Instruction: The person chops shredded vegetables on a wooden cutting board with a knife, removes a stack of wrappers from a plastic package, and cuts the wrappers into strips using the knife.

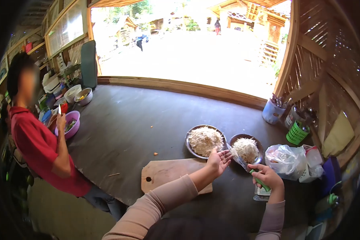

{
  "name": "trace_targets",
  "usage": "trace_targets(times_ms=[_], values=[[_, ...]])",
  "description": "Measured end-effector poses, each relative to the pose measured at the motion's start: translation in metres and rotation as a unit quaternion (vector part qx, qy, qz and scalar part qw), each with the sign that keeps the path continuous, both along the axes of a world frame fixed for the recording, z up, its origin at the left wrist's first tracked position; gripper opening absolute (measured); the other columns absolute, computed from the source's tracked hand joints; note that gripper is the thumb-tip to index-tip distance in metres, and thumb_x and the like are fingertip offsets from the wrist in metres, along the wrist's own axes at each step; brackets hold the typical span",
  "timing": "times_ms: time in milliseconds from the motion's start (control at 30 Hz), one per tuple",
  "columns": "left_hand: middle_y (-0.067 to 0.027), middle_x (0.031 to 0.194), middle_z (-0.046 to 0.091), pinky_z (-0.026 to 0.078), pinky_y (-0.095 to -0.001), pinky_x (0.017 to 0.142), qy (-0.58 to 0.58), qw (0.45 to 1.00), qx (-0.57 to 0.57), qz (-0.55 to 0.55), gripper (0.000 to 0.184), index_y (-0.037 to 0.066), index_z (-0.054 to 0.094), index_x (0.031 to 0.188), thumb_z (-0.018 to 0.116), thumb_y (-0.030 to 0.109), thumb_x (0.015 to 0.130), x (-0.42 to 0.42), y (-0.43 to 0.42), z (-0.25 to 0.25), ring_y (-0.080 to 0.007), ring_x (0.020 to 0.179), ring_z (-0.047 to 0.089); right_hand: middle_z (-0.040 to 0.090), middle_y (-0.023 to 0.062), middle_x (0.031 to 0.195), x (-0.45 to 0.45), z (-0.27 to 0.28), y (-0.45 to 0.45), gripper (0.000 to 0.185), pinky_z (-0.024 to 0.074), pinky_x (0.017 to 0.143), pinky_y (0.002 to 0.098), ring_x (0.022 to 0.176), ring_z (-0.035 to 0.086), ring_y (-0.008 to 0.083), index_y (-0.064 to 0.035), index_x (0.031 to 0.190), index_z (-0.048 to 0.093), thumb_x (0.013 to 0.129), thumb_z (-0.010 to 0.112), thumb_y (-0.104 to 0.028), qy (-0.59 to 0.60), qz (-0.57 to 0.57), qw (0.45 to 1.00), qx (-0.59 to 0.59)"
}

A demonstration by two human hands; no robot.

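My right hand (268, 177) is closed around the green handle of a knife (261, 182), beside the near edge of the right-hand bowl. The knife's blade points up and left over that bowl, and its outline is hard to make out. Palm up, my left hand (220, 161) has its fingers stretched out, between the two heaps, with nothing visible in it. A pale shredded heap (206, 141) fills the round metal plate (187, 145) on the left. A smaller shredded heap (245, 149) lies in the dark bowl (261, 145). Below my left forearm is a wooden cutting board (164, 173).
At left a person in a red shirt (40, 140) holds a small knife (59, 109) over a purple basin (73, 122). On the right stand a plastic bag (286, 160), a green basket (297, 134) and a utensil bucket (273, 112). A window opening (180, 60) lies beyond the dark table (128, 116).
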State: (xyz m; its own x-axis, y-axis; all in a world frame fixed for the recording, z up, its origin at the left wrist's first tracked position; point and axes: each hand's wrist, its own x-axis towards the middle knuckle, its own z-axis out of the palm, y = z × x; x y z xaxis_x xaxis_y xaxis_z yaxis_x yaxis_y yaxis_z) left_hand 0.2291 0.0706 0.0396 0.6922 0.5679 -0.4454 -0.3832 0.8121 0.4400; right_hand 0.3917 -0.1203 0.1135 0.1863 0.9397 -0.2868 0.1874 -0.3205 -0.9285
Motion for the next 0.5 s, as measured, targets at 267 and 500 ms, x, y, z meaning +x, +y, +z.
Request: trace_targets(times_ms=[267, 500], values=[[-0.0177, 0.145, 0.049, 0.023, -0.0378, 0.118, 0.043, 0.994, 0.096, -0.004, 0.071, -0.003, 0.045, 0.141, 0.029, 0.054, 0.102, 0.085, 0.017, 0.017, -0.0239, 0.137, 0.045, 0.061, 0.0063, 0.068, 0.042, 0.005, -0.011, 0.047, 0.0464, 0.047, 0.0269, 0.049, 0.054, 0.0102, -0.0073, 0.142, 0.051, 0.095, 0.059, -0.011, -0.054, -0.097, 0.994, -0.015], [-0.0202, 0.153, 0.040, 0.021, -0.0348, 0.120, 0.029, 0.969, 0.241, -0.043, 0.073, -0.005, 0.041, 0.145, 0.034, 0.053, 0.101, 0.114, 0.021, 0.016, -0.0248, 0.142, 0.040, 0.066, 0.0116, 0.077, 0.026, 0.000, 0.006, 0.046, 0.0517, 0.055, 0.0325, 0.056, 0.061, 0.0161, -0.0054, 0.137, 0.055, 0.090, 0.057, -0.009, -0.203, -0.162, 0.965, -0.031]])
